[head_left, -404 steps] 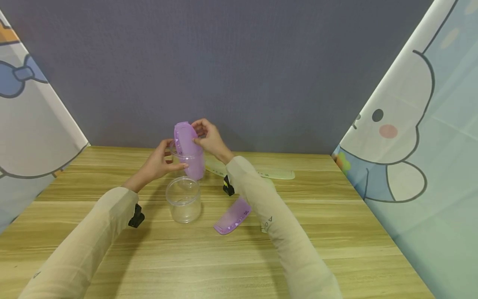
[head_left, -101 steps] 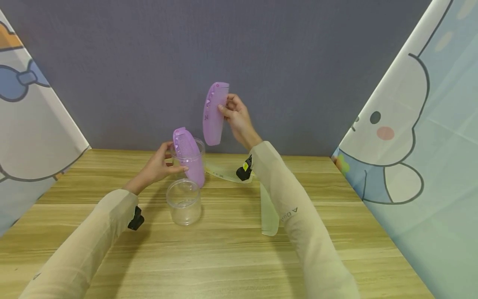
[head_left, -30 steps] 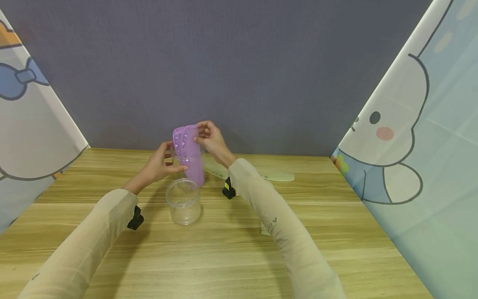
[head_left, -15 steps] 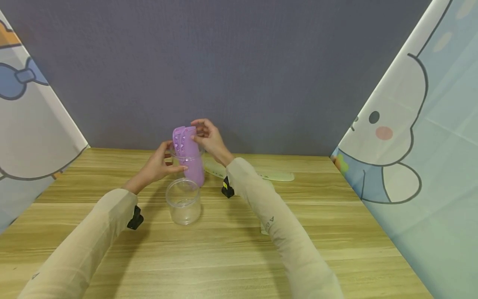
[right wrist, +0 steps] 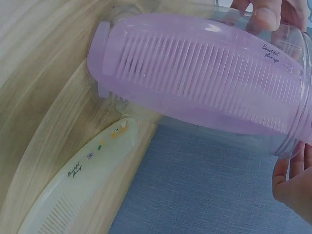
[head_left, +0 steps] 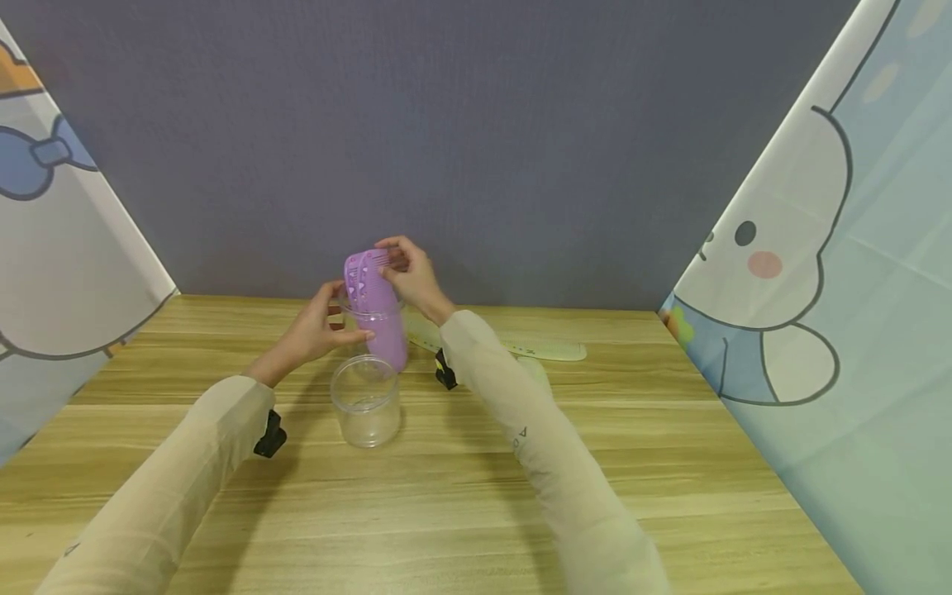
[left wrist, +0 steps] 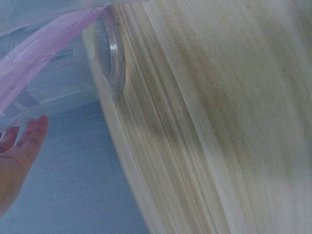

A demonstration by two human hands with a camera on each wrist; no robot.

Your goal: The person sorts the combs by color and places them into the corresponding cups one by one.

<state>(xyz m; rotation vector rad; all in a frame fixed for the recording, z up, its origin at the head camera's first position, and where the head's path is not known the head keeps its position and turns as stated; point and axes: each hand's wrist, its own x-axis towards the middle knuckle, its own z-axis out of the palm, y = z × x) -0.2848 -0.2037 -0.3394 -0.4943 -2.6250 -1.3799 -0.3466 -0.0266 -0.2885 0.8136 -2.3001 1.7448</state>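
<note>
My left hand (head_left: 308, 330) grips a clear plastic jar (head_left: 349, 318) near its mouth, thumb in front and fingers behind. Purple combs stand upright in it, their upper ends jutting above the rim; in the right wrist view, a purple comb (right wrist: 195, 73) fills much of the jar. At the mouth, my right hand (head_left: 412, 277) pinches the top of the right-hand purple comb (head_left: 381, 289). In the left wrist view, fingertips (left wrist: 34, 134) touch the jar's wall. How many combs overlap inside, I cannot tell.
A second clear jar (head_left: 366, 421) stands just in front. Pale green combs lie on the wooden table (head_left: 357, 512): one (head_left: 426, 335) by the jar, another (head_left: 554, 349) farther right, and one (head_left: 537, 372) mostly hidden beneath the right sleeve. A grey panel (head_left: 476, 149) rises behind.
The purple comb that my right hand held up beside the jar has gone down into it. Lately that hand has shifted slightly left at the mouth. The left hand keeps its place.
</note>
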